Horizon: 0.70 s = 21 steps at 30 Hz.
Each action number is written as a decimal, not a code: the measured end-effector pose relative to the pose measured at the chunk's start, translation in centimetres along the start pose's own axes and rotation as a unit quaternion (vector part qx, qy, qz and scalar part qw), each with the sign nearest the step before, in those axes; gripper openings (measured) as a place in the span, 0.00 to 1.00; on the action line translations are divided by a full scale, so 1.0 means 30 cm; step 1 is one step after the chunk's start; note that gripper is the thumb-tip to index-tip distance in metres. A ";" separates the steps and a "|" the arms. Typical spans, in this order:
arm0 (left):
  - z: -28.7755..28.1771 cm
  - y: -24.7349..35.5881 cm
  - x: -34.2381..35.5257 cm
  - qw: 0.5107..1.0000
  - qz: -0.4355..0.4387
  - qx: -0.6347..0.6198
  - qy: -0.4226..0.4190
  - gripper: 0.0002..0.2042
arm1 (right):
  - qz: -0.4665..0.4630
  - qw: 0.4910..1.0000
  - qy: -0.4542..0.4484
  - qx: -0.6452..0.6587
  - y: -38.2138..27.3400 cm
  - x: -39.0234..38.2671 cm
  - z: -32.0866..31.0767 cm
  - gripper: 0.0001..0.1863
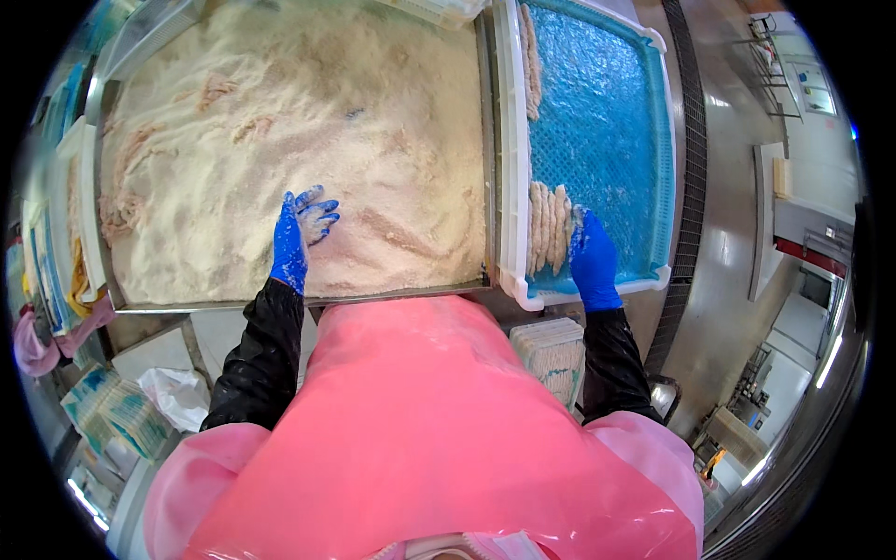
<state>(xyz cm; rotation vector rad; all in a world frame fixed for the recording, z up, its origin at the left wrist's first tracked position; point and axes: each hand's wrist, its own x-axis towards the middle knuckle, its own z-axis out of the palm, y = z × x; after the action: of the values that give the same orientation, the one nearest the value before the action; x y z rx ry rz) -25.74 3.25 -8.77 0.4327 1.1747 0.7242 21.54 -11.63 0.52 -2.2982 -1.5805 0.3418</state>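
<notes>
There is one view. The camera sits on the person's head and looks almost straight down. It is close to the work, with the pink apron filling the near part of the picture. The wide tray of crumbs lies on the left, and the blue crate lies on the right. Both run from the middle to the far edge. The two hands come up from the near edge. The lens is round and very wide, so straight edges bend near the rim. The floor shows far off on the right.
</notes>
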 end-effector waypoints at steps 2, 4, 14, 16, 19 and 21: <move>0.009 -0.011 -0.014 1.000 0.006 -0.011 0.006 0.30 | 0.000 0.999 -0.030 -0.024 0.012 -0.005 -0.012 0.18; 0.017 -0.006 -0.023 0.999 0.017 -0.019 0.019 0.30 | -0.067 0.998 -0.018 -0.005 0.058 0.027 -0.006 0.19; -0.229 0.046 -0.126 0.971 0.143 0.153 0.119 0.20 | -0.145 0.966 -0.010 0.215 -0.547 0.146 0.072 0.24; -0.284 0.077 -0.133 0.973 0.095 0.164 0.129 0.20 | -0.253 0.912 -0.045 0.319 -0.689 0.188 0.288 0.25; -0.348 0.116 -0.149 0.983 0.046 0.146 0.100 0.20 | -0.287 0.912 -0.021 0.291 -0.921 0.277 0.616 0.17; -0.384 0.130 -0.123 0.995 0.015 0.077 0.061 0.19 | -0.209 0.948 -0.024 0.238 -0.955 0.295 0.909 0.21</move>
<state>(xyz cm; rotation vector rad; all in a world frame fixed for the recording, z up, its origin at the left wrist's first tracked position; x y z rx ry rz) -38.39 2.70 -7.69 0.5410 1.3478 0.6965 -10.09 9.73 -13.13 -1.5636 -1.7259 0.5939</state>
